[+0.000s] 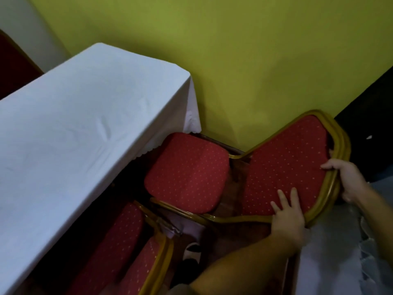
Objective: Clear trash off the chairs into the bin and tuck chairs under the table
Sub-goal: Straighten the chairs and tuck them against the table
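The red chair (234, 173) being handled sits at the right end of the table (85, 116), near the yellow wall (234, 50), with its seat cushion only just poked under the edge of the white tablecloth. Its backrest is gripped from both sides: the left hand (287, 216) is laid over the near gold frame rail, fingers spread flat on the red padding, and the right hand (344, 179) is wrapped around the top curve of the frame, thumb on the front. So both hands are closed on the chair back, nothing else held.

No trash can be seen on that seat, so the clearing part looks done for this one at least. The tucking looks only half done, since most of the seat is out in the open and probably has to be pushed left. A second red chair (127, 248) at the near left is already pushed further under the cloth.

The bin isn't in view, so that side can't be judged. Something pale and crinkly (340, 262) is at the near right, too blurry to name.
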